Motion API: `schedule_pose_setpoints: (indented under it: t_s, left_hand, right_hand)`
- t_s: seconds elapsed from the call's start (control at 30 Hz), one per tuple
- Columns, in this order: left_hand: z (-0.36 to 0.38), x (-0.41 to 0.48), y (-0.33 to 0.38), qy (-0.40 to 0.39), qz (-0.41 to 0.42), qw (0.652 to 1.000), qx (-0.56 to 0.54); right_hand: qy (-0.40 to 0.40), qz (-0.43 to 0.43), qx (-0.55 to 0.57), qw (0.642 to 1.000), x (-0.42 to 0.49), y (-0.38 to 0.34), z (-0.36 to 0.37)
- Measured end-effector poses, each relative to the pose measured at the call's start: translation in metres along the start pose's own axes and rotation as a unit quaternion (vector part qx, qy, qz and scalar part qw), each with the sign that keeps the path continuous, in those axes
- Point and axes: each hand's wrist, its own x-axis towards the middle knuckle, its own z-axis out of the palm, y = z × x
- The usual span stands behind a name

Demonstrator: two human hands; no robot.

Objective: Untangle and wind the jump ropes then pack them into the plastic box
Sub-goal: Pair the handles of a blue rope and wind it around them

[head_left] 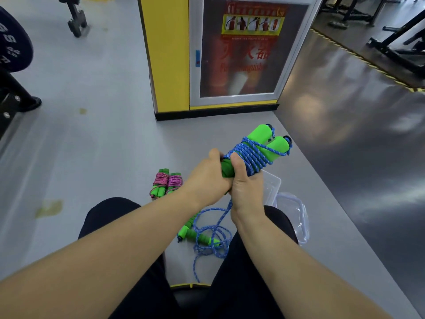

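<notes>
Both hands hold a blue jump rope (pixel 249 157) wound round its two green foam handles (pixel 264 137), raised above the floor. My left hand (pixel 207 178) grips the lower end of the handles. My right hand (pixel 247 187) grips them beside it, with blue cord running down from under it. That cord trails to a loose blue rope (pixel 213 238) with green handles lying between my legs. Two wound pink ropes (pixel 166 185) with green handles lie on the floor to the left. A clear plastic box (pixel 272 187) sits behind my right hand, partly hidden.
A clear lid (pixel 294 217) lies by my right knee. A yellow pillar with a fire extinguisher cabinet (pixel 239 54) stands ahead. Gym equipment (pixel 13 72) is at the left and far right. Grey floor (pixel 92 146) spreads to the left, darker floor to the right.
</notes>
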Motion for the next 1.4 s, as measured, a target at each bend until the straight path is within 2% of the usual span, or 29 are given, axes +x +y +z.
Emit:
schedule_pose_setpoints:
  t_s: [0.13, 0.27, 0.37, 0.53, 0.67, 0.77, 0.87, 0.97, 1.0, 1.03, 1.13, 1.17, 1.23, 1.3, 1.4]
  left_hand:
    - [0.001, -0.001, -0.004, -0.005, 0.002, 1.000, 0.018]
    - [-0.005, 0.001, -0.010, -0.013, -0.024, 0.999, 0.018]
    - [-0.009, 0.003, -0.013, -0.020, -0.040, 0.999, -0.028]
    - [-0.011, 0.003, -0.011, -0.032, -0.048, 0.993, -0.103]
    - [-0.022, 0.003, -0.012, -0.051, -0.067, 0.979, -0.187]
    - [-0.032, 0.002, -0.012, -0.084, -0.076, 0.959, -0.259]
    - [-0.040, 0.005, -0.014, -0.081, -0.081, 0.948, -0.296]
    - [-0.046, 0.008, -0.016, -0.047, -0.101, 0.954, -0.277]
    - [-0.046, 0.008, -0.017, -0.035, -0.102, 0.959, -0.261]
    - [-0.045, 0.009, -0.018, -0.020, -0.096, 0.968, -0.233]
    - [-0.044, 0.013, -0.021, 0.058, -0.044, 0.997, -0.032]
    - [-0.044, 0.013, -0.021, 0.076, -0.028, 0.995, 0.052]
    - [-0.041, 0.011, -0.019, 0.060, 0.008, 0.982, 0.181]
    - [-0.032, 0.008, -0.015, -0.004, 0.061, 0.960, 0.273]
    - [-0.021, 0.003, -0.009, -0.080, 0.128, 0.928, 0.340]
  right_hand:
    - [0.027, 0.038, 0.003, 0.999, 0.001, 0.003, 0.002]
    - [-0.047, 0.062, -0.028, 0.997, 0.002, 0.001, -0.002]
    - [-0.056, 0.104, -0.069, 0.991, 0.003, -0.002, -0.007]
    - [-0.047, 0.069, -0.126, 0.989, 0.003, -0.017, -0.007]
    - [-0.141, 0.045, -0.249, 0.957, 0.004, -0.032, -0.016]
    - [-0.209, 0.042, -0.298, 0.931, 0.009, -0.043, -0.029]
    - [-0.240, 0.006, -0.411, 0.879, 0.013, -0.046, -0.038]
    - [-0.255, -0.005, -0.491, 0.833, 0.015, -0.047, -0.042]
    - [-0.265, -0.019, -0.532, 0.804, 0.013, -0.049, -0.041]
    - [-0.278, -0.043, -0.591, 0.756, 0.011, -0.051, -0.040]
    - [-0.308, -0.166, -0.765, 0.541, -0.003, -0.061, -0.030]
    - [-0.319, -0.206, -0.789, 0.483, -0.008, -0.067, -0.025]
    - [-0.331, -0.272, -0.805, 0.411, -0.011, -0.084, -0.015]
    - [-0.336, -0.309, -0.803, 0.383, -0.004, -0.104, -0.003]
    - [-0.357, -0.317, -0.785, 0.396, 0.015, -0.130, 0.008]
